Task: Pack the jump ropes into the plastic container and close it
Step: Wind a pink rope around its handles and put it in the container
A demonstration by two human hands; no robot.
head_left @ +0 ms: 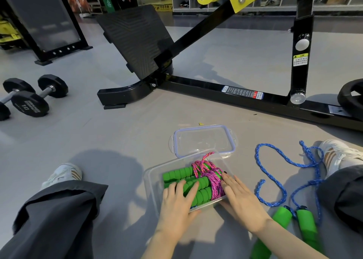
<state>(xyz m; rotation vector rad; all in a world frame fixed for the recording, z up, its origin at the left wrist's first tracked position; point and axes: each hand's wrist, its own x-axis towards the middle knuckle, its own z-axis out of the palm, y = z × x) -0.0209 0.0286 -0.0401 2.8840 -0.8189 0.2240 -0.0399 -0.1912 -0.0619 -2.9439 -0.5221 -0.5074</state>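
A clear plastic container (152,182) sits on the grey floor between my legs. Inside it lies a pink jump rope (211,177) wound around green foam handles (177,175). My left hand (177,203) presses flat on the green handles with straight fingers. My right hand (238,199) lies flat on the pink rope and the container's right edge. The clear lid (204,140) with purple trim lies on the floor just behind the container. A blue jump rope (275,182) with green handles (306,224) lies loose on the floor to the right.
A black gym machine frame (225,91) crosses the floor behind the lid. Two black dumbbells (29,97) lie at the left. My legs in dark trousers and white shoes flank the container. A black weight plate (351,97) sits at the far right.
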